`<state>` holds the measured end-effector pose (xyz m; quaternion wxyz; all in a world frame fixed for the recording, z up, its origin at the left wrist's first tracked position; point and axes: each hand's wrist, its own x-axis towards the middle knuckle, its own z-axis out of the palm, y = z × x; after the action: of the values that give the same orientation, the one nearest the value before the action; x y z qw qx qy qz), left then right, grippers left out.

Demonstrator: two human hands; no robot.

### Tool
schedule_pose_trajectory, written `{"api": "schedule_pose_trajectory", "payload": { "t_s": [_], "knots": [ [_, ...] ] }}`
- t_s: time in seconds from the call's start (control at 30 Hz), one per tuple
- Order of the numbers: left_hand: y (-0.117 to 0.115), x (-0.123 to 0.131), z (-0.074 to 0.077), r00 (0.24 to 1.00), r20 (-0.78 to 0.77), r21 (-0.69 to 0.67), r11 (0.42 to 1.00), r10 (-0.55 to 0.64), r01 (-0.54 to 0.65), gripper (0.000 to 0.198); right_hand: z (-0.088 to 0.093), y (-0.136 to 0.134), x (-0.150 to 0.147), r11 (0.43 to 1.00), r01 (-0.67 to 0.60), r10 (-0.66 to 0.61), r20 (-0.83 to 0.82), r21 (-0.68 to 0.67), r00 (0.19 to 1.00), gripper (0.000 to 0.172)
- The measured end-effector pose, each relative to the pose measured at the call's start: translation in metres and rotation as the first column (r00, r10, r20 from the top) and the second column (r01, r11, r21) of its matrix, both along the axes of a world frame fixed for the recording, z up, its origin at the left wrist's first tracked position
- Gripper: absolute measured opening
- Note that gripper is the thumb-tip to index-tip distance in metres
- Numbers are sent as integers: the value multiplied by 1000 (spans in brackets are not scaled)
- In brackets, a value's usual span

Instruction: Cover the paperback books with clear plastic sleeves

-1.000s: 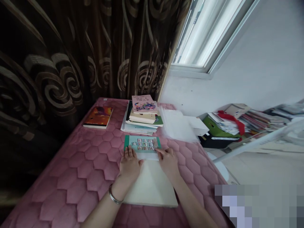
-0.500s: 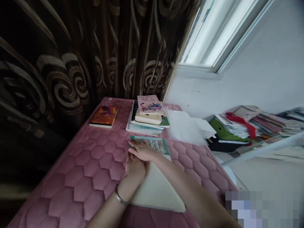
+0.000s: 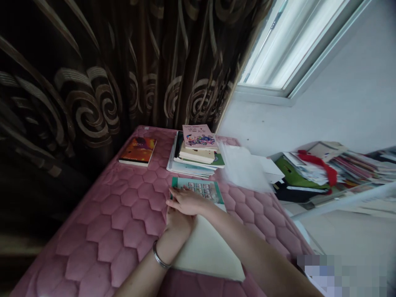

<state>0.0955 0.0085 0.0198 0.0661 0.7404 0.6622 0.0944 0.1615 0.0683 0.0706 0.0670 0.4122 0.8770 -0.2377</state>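
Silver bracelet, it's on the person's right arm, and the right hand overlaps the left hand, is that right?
Wrong arm: the head view shows the silver bracelet on the left arm. The right hand does overlap the left hand there.

Right hand palm down across left hand, hiding its fingers; left finger pose unreadable. Right fingers extended, slightly spread, pointing leftward. Left forearm runs back and left from its hand; right forearm slants back and right from its own. Forearms well apart.
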Motion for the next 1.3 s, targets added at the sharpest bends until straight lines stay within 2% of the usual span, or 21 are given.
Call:
{"api": "schedule_pose_trajectory", "payload": {
  "t_s": [0.1, 0.27, 0.4, 0.5, 0.57, 0.67, 0.83, 1.03, 1.3],
  "knots": [
    [1, 0, 5, 999, -50, -113, 994, -3, -3, 50, -8, 11, -9, 995, 54, -53, -17, 80, 998, 74],
    [1, -2, 10, 996, -89, -125, 992, -12, 0, 53, -20, 28, -19, 985, 130, -119, -95, 114, 988, 73],
    [-1, -5, 13, 995, -94, -85, 996, -31, 23, 52, -22, 18, 2, 970, 203, -179, -169, 132, 969, 65],
    [0, -6, 16, 990, -132, -90, 996, -37, 26, 50, -30, 3, 27, 899, 377, -347, -163, 223, 924, 66],
    [2, -5, 19, 985, -166, -80, 997, -36, 23, 46, -38, -6, 41, 867, 425, -402, -140, 260, 905, 65],
    [9, -3, 25, 984, -177, -24, 1000, -17, 13, 41, -50, -13, 51, 872, 390, -359, -157, 295, 920, 57],
    [37, -5, 31, 983, -185, 7, 1000, 14, -13, 47, -59, -12, 51, 869, 382, -331, -204, 315, 921, 51],
    [70, -16, 17, 980, -187, -11, 997, 67, -70, 45, -54, -10, 48, 862, 377, -335, -176, 339, 926, 49],
    [68, -19, 19, 978, -202, -12, 998, 61, -65, 44, -24, 12, 16, 796, 487, -514, -24, 360, 857, 49]
  ]
}}
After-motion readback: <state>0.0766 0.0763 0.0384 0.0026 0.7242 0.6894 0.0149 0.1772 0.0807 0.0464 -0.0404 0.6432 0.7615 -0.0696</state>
